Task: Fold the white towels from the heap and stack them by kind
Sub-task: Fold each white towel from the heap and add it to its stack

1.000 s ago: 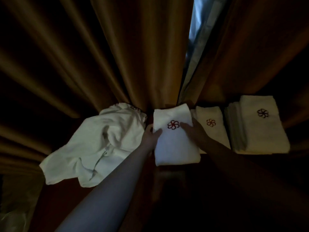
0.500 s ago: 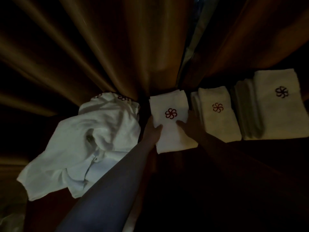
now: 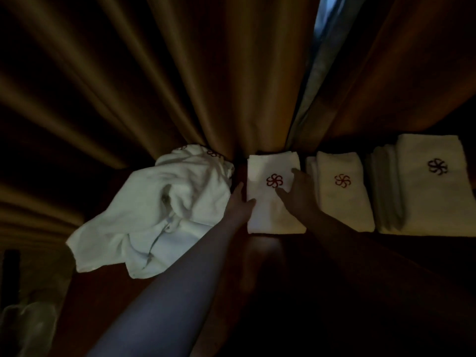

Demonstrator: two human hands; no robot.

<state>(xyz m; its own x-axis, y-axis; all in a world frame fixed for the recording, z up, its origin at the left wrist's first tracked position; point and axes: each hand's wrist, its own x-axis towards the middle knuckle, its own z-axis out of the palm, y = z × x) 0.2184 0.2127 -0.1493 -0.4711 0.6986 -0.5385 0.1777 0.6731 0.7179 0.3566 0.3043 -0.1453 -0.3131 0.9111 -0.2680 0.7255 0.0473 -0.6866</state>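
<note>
A small folded white towel (image 3: 268,217) with a red pinwheel emblem lies flat in the middle of the dark wooden surface. My left hand (image 3: 240,204) presses its left edge, thumb on the cloth. My right hand (image 3: 298,194) rests on its right side with fingers spread. To the left sprawls the loose heap of white towels (image 3: 154,212). To the right lies a second folded stack (image 3: 342,197) with a red emblem, then a larger folded stack (image 3: 427,191) with a dark emblem.
Brown pleated curtains (image 3: 180,86) hang right behind the towels, with a narrow gap of light (image 3: 322,19) between them. The dark wooden surface (image 3: 257,292) stretches toward me. A pale object (image 3: 28,323) sits dim at the lower left.
The view has shifted. The folded towel has gone from held between both hands to lying flat by the curtain, and my right hand's fingers have spread over it.
</note>
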